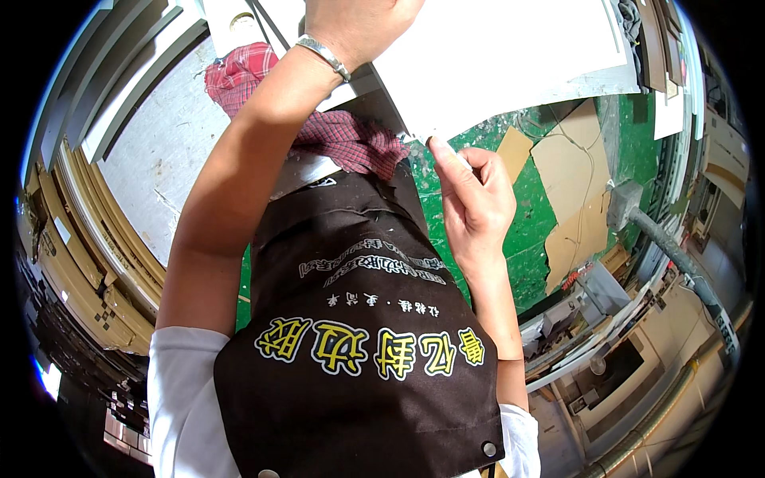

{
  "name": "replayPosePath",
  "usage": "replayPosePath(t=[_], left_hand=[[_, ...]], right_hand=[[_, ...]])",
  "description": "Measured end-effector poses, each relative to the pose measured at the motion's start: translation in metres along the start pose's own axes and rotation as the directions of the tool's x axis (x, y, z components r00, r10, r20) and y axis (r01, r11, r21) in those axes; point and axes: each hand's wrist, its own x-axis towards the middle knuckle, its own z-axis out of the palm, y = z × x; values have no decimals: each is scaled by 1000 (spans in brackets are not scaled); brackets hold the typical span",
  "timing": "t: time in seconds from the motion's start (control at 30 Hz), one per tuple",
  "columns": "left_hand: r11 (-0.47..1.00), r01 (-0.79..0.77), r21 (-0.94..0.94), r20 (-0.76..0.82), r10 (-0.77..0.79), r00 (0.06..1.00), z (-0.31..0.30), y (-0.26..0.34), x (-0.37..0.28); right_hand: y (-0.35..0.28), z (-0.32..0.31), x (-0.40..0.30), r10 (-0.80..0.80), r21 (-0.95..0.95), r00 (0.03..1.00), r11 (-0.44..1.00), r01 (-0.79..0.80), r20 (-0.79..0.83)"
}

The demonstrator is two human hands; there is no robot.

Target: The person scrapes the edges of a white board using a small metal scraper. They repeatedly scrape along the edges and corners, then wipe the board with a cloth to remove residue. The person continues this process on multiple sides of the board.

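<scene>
A large white panel (496,54) lies before me, glaring with light, and a dark strip runs by its near left edge. My left hand (358,27) is at the panel's left side, cut off by the top of the picture. Its fingers are out of view, so whatever it may hold is hidden. Near the panel's close corner, my right hand (478,191) pinches a small white object (463,161) between thumb and curled fingers; most of it is covered. A red checked cloth (352,140) lies bunched beneath my left forearm, against the front of my dark apron (370,406).
Stacked long boards (107,215) line the left side beside a grey surface (161,119). Cardboard sheets (568,149) and a loose cable lie on the green floor (526,245). At right are a grey metal post (669,245) and a cluttered shelf area (580,310).
</scene>
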Motion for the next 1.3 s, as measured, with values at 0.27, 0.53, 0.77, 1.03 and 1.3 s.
replayPosePath(t=[0.27, 0.53, 0.77, 1.03, 1.3], left_hand=[[1000, -21, 4, -12, 21, 1000, -1, 1, 0], [1000, -25, 18, -4, 25, 1000, 0, -2, 0], [1000, 5, 23, 17, -5, 1000, 0, 0, 1], [1000, -15, 3, -4, 15, 1000, 0, -2, 0], [999, 14, -50, 65, -11, 998, -5, -15, -10]], right_hand=[[-1, 9, -2, 25, -153, 999, 988, -31, -43], [-4, 9, -2, 82, -55, 993, 995, -86, -81], [-8, 7, -7, 70, -17, 994, 997, -72, -87], [-6, 7, -18, 38, -197, 991, 980, -12, 126], [-21, -12, -12, 250, 101, 967, 962, -254, 51]])
